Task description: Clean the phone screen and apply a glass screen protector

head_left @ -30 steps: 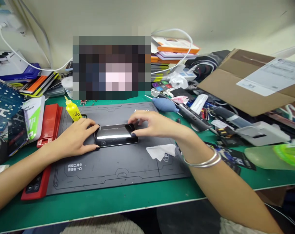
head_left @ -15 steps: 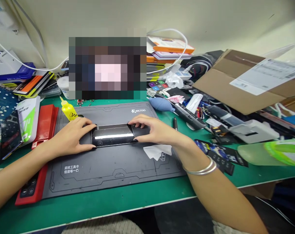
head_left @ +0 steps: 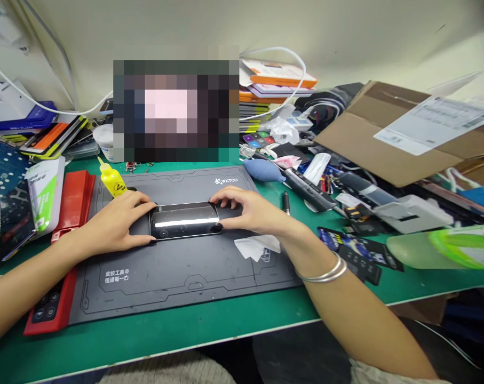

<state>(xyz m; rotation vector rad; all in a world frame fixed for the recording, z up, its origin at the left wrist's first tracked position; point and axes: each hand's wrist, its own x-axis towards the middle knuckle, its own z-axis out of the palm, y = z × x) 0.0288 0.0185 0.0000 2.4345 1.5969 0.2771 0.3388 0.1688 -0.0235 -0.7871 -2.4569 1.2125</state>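
1. We can read "WKTOO" in white on the dark grey repair mat, just beyond the right hand's fingers. White Chinese characters are printed on the mat nearer us, below the left hand; we cannot read them with certainty.
2. The printed white shipping label on the cardboard box, far to the right of the right hand, is too small for us to read.
3. The black smartphone lies flat on the mat, lengthwise between the hands. Its glossy face carries a bright strip of reflected light, and we cannot tell which side faces up.
4. The left hand holds the phone's left end in a narrow grip, with fingers over the far edge and thumb on the near edge.
5. The right hand holds the right end the same way, its fingertips touching the phone's edges.
6. Beyond the left hand stands a yellow squeeze bottle, with a red tray to its left. Just below the right hand lies a white wipe. Beyond the right hand sit a blue air blower and a black pen.
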